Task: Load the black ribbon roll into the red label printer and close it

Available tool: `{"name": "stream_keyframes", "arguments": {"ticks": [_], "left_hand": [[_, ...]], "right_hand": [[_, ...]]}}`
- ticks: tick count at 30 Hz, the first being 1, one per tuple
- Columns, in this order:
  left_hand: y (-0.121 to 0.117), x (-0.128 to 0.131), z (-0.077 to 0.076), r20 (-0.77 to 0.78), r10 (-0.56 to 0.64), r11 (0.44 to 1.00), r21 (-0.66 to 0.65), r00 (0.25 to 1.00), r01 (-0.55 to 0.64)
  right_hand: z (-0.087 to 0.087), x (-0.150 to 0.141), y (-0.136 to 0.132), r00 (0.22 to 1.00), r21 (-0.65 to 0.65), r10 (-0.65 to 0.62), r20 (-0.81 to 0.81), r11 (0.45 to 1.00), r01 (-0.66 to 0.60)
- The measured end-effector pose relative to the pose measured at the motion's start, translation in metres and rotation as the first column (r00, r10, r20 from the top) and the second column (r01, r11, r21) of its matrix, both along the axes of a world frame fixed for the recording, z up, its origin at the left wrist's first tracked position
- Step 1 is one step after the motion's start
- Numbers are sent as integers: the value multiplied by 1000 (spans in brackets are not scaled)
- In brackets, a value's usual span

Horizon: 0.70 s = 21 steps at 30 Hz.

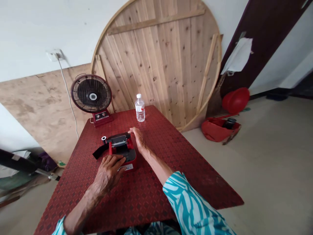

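Note:
A small red and black machine with a metal roller sits on the red patterned table. My left hand lies over its near end, fingers bent down on the black top. My right hand rests against the machine's right side, fingers stretched toward its far corner. A black strip sticks out from the machine's left side, and a small white ring lies beside it.
A dark red desk fan stands at the table's far left, its cord running up to a wall socket. A water bottle stands at the far edge. A round wooden tabletop leans on the wall. Red tubs sit on the floor at right.

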<state>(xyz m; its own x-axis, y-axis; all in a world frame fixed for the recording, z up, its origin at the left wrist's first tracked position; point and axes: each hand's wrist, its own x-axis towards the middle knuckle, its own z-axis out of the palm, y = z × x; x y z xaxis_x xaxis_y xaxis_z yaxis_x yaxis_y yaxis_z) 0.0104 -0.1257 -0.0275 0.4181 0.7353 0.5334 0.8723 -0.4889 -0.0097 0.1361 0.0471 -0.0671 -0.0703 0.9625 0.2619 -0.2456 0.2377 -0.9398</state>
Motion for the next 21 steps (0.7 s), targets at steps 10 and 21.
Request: {"name": "stream_keyframes", "arguments": {"ticks": [10,21], "left_hand": [[20,-30,9,495,231,965,-225,838,-133],[60,-52,-15,805,444,861,-505,393,62]], "right_hand": [[-10,9,-43,970,-215,91,-227,966,-141],[-18,15,-39,981,-156,137,-135,975,-157]]}}
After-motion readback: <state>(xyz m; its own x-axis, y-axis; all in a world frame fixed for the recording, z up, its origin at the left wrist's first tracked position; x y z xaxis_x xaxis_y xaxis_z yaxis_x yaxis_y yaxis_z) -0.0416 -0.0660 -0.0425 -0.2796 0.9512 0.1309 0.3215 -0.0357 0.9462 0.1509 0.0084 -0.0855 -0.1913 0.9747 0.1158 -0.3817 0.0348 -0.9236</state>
